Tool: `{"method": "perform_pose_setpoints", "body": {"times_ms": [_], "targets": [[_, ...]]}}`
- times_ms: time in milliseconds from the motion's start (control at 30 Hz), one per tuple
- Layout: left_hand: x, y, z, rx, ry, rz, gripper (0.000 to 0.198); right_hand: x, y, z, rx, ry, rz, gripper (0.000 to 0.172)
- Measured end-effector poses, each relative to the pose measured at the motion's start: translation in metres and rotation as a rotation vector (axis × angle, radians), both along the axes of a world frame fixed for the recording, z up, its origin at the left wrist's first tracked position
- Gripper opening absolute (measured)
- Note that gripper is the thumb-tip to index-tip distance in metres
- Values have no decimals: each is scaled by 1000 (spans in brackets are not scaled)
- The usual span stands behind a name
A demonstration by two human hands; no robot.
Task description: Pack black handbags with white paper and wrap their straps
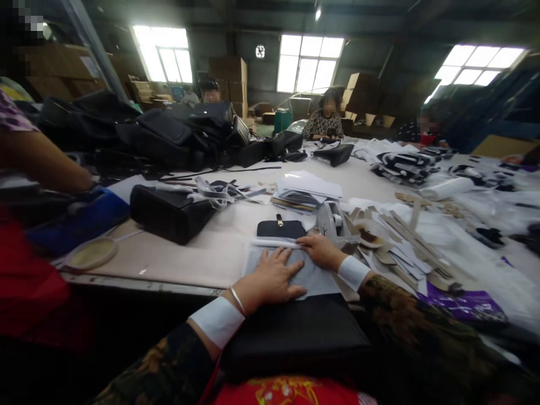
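Observation:
Fingers spread, my left hand (272, 278) lies flat on a thin white sheet (323, 286). The far edge of that sheet looks rolled or folded over. At its far right corner, the fingers of my right hand (321, 251) are closed on this edge. Under the sheet, a black bag (295, 332) reaches from the table edge towards my body. Just beyond the folded edge shows a black flap (270, 229) with a small strap and gold-coloured clasp. Whether the flap joins the bag is hidden by the sheet.
A black bag (169, 214) lies on its side at left, near a roll of tape (93, 253). Behind my hands are stacked papers (306, 188) and a tape dispenser (331, 219). Strips and scraps (400, 253) cover the right. A co-worker's arm (42, 160) is at left.

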State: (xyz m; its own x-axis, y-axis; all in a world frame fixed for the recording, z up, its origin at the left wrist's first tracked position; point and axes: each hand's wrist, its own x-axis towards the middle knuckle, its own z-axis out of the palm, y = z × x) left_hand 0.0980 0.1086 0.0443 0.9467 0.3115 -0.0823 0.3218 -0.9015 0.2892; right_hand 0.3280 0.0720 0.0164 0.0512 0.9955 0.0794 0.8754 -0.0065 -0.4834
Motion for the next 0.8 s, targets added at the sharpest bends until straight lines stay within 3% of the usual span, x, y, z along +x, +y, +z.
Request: {"method": "perform_pose_setpoints", "body": {"times_ms": [267, 467, 667, 800], "targets": [[1, 2, -6, -44, 7, 45, 80, 14, -3, -4, 22, -136, 158, 30], [2, 1, -5, -34, 35, 45, 80, 12, -1, 2, 52, -192, 177, 30], [3, -1, -3, -20, 19, 55, 77, -7, 3, 27, 53, -280, 165, 32], [0, -1, -5, -18, -11, 61, 79, -24, 10, 21, -29, -322, 193, 21]]}}
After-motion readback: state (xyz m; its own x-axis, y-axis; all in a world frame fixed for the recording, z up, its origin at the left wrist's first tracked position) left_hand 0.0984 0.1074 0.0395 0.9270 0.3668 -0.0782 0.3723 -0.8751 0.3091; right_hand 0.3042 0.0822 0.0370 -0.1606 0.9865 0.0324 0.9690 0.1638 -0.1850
